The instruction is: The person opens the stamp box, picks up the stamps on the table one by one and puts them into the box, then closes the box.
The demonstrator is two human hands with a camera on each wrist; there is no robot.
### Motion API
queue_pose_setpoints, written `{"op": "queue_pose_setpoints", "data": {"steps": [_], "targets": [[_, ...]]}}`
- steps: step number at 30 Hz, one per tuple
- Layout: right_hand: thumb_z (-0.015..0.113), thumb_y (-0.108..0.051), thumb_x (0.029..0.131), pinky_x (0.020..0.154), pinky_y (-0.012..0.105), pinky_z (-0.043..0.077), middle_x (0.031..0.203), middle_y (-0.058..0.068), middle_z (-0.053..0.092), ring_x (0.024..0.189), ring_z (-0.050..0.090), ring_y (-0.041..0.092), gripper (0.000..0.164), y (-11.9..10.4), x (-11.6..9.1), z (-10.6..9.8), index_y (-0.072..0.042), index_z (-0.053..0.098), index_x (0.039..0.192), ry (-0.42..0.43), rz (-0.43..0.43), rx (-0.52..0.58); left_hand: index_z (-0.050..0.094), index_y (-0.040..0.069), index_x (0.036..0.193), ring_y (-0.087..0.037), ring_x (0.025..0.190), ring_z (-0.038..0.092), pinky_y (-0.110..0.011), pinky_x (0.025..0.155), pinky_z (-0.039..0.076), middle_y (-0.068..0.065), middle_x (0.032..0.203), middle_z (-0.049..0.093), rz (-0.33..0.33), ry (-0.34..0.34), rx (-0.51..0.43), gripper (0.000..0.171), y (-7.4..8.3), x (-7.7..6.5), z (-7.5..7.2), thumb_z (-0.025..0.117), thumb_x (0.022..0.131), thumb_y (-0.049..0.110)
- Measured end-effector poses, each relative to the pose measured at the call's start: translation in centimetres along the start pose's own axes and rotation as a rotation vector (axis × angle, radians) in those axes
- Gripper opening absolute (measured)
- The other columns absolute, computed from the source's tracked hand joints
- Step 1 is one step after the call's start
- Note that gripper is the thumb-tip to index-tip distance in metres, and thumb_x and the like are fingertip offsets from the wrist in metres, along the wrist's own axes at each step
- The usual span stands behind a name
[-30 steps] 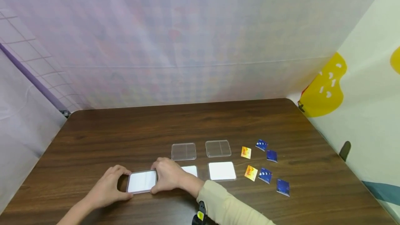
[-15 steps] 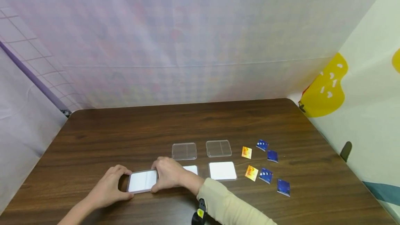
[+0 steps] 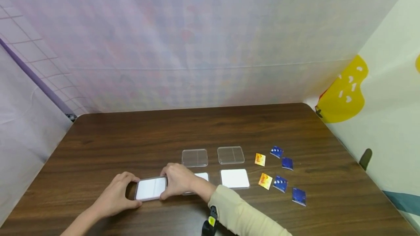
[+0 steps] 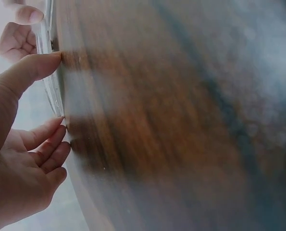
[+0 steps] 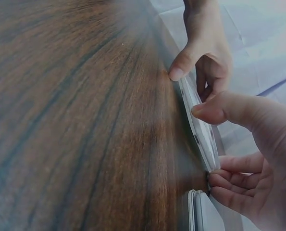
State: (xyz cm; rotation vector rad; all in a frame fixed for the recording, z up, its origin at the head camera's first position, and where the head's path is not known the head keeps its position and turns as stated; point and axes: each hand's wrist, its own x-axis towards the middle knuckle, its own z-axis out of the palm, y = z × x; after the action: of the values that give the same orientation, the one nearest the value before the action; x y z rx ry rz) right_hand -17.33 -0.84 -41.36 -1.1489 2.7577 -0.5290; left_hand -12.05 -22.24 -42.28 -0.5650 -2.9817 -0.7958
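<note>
Pale cloth [image 3: 197, 39] hangs behind a brown table [image 3: 131, 130]. Starting at the left, the left hand [image 3: 113, 197] has its thumb and fingers clamped on the left end of a flat white box [image 3: 149, 189], thumb at the near corner, fingers at the far one. The box is right between the two hands. The right hand [image 3: 177, 180] pinches the other end the same way. Almost nothing has changed in the last second: both hands still hold the box in the same spot, so I think this one box is what they are busy with. Just right of the right fingers, a second white box [image 3: 202, 176] is partly hidden by that hand. Past those fingers lie two clear pieces [image 3: 195, 158], each with a line down it. Farther right is a third white box [image 3: 234, 178]. Well away from the fingers lie two orange cards [image 3: 265, 181], two blue cards with white marks [image 3: 280, 184] and two darker blue cards [image 3: 299, 196]. Any words or brand names on them are too small to read.
</note>
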Motion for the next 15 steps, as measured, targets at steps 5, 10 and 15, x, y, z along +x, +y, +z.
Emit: {"op": "queue_pose_setpoints", "data": {"steps": [5,10,15], "targets": [[0.080,-0.038,0.056,0.066,0.008,0.041,0.086,-0.004,0.061,0.076,0.053,0.002,0.050,0.04,0.04,0.11,-0.008,0.067,0.094,0.003,0.006,0.018,0.060,0.003,0.100,-0.029,0.099,0.049,-0.050,0.083,0.044,-0.007,0.104,0.055,0.003,0.005,0.003,0.057,-0.09,-0.10,0.00,0.084,0.056,0.030],[0.080,-0.038,0.056,0.068,0.008,0.041,0.087,-0.004,0.060,0.077,0.052,0.002,0.051,0.20,-0.06,0.13,-0.007,0.066,0.095,0.014,-0.013,0.044,0.060,0.003,0.101,-0.028,0.098,0.049,-0.049,0.082,0.045,-0.007,0.103,0.055,-0.001,0.008,0.006,0.058,-0.01,-0.17,0.00,0.084,0.056,0.031],[0.080,-0.034,0.056,0.068,0.008,0.040,0.089,-0.003,0.060,0.077,0.051,0.002,0.050,0.60,-0.23,0.00,-0.007,0.067,0.096,0.034,-0.032,0.087,0.059,0.003,0.102,-0.027,0.096,0.049,-0.047,0.080,0.046,-0.007,0.103,0.055,0.007,0.024,0.023,0.060,0.04,-0.07,0.15,0.084,0.056,0.032]]}}
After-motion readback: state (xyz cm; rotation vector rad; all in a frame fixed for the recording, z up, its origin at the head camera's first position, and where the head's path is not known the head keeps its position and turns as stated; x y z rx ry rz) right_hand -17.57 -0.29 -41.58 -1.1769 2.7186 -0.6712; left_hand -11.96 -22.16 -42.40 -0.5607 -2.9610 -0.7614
